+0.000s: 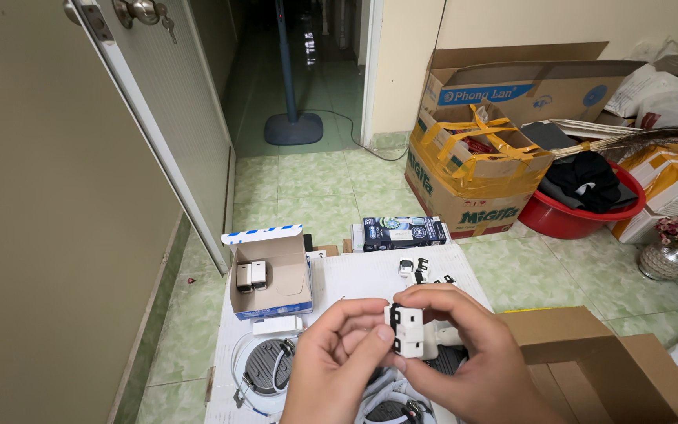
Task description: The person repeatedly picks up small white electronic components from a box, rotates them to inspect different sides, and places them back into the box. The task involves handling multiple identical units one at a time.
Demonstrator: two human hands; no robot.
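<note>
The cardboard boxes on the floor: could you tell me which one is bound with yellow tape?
The large brown box beside the red basin; the small open box near the hands has none.

I see a white board [355,275] lying on the green tile floor [308,188]. On the board: open carton [272,284], dark box [403,233], round lamps [267,365], small clips [421,271].

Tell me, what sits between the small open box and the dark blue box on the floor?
In the head view, only a small brown cardboard bit lies between the open box and the dark blue box, at the white board edge.
</note>
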